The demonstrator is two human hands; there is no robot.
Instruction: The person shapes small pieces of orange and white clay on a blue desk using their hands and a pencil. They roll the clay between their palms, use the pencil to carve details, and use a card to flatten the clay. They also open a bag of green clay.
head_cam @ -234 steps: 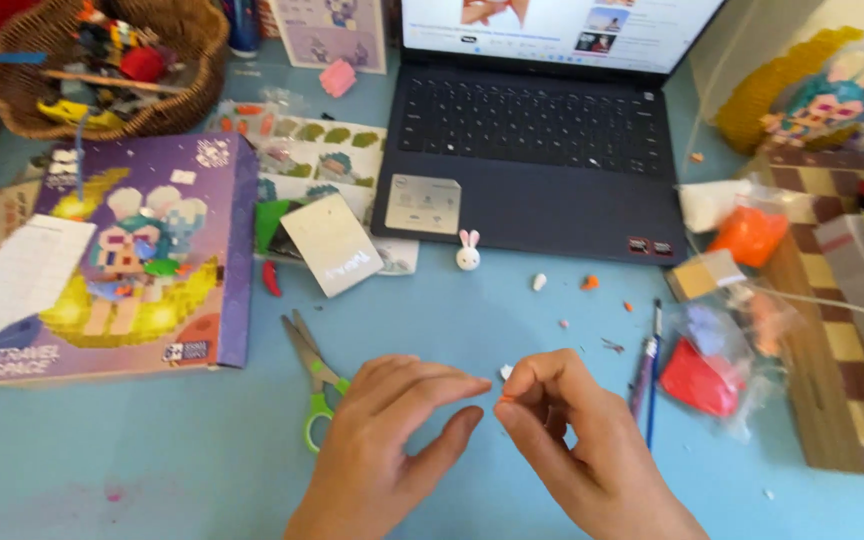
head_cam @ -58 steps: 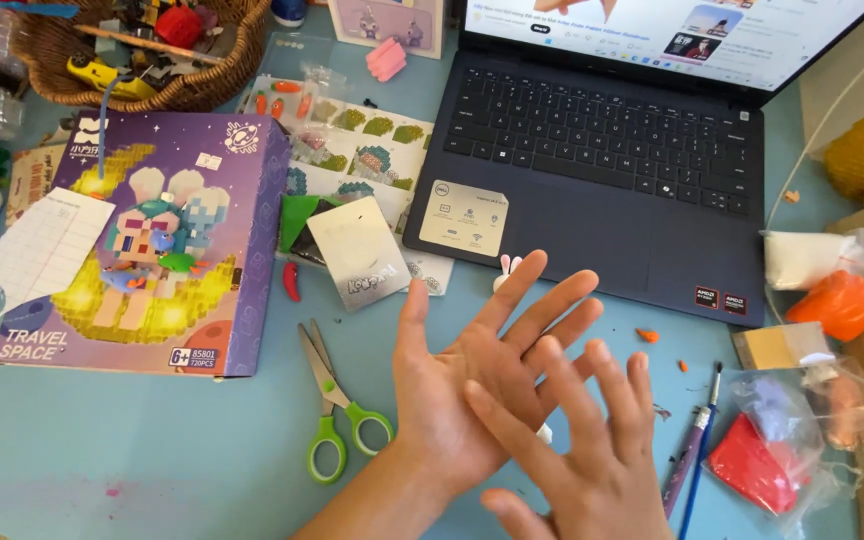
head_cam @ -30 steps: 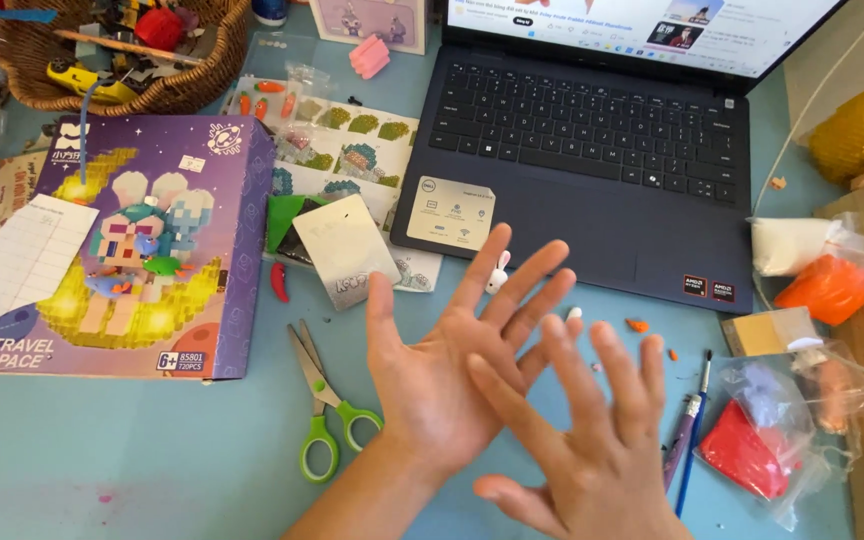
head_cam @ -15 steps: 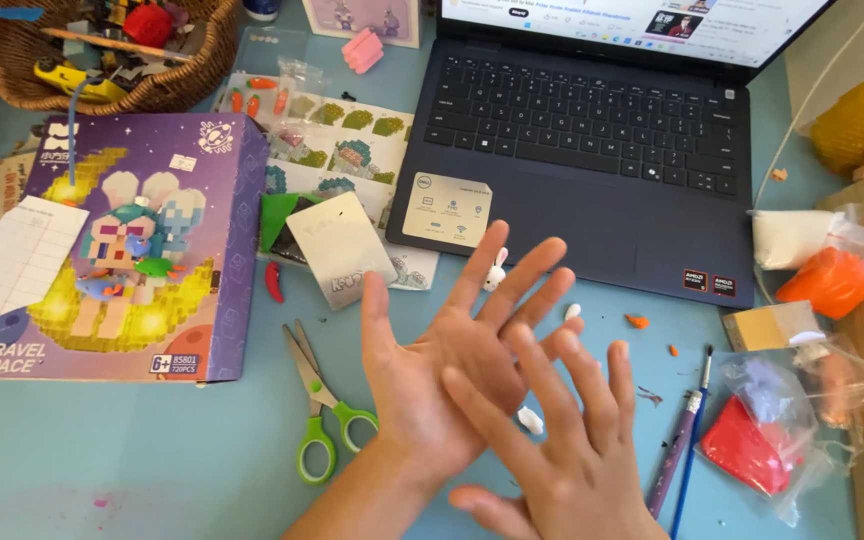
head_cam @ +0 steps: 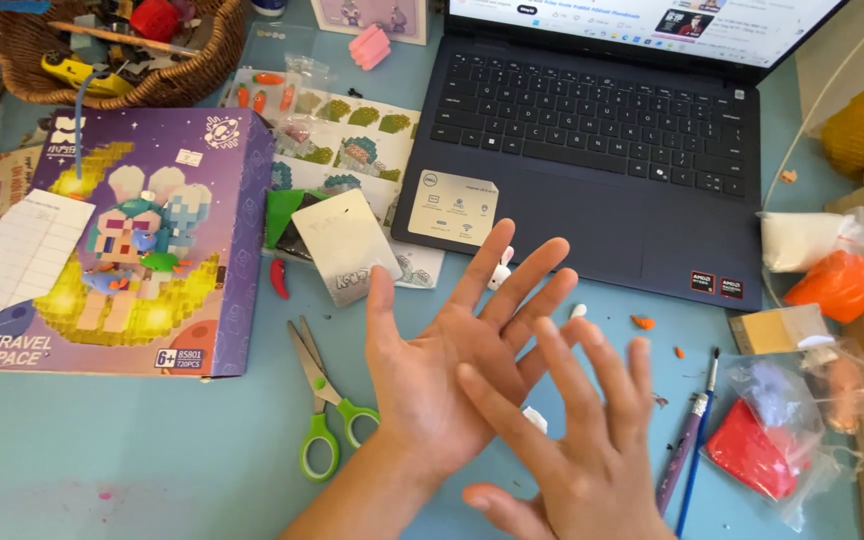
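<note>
Step in hand: palm-on-palm work, I judge. The right hand [head_cam: 577, 455] lies flat across the upturned left hand [head_cam: 442, 385], the way one rolls or flattens a soft bit between the palms.
Left hand: palm up and spread wide, thumb out to the side, fingers fanned toward the laptop [head_cam: 602, 160]. It grips nothing.
Right hand: back to the camera, fingers splayed, its heel and thumb side lapping over the left palm. No pinch, no fist; both hands are flat and touching.
What they press: a small white bit [head_cam: 535, 418] peeks out at the seam between the two hands. I cannot tell whether it sits against a palm or down on the blue table [head_cam: 152, 460].
Close by: a tiny white rabbit figure [head_cam: 500, 268] just beyond the left fingertips, a white pellet [head_cam: 579, 311] and an orange crumb [head_cam: 642, 322] on the table near the right fingertips.
Further out: green-handled scissors [head_cam: 322, 400] just left of the left hand, a purple box [head_cam: 142, 240] beyond them, a paintbrush [head_cam: 687, 450] and a bag of red clay [head_cam: 752, 450] to the right.
What a next move calls for: light, even pressure and flat palms, in my judgement, since the white bit is small enough to slip out of the gap.
</note>
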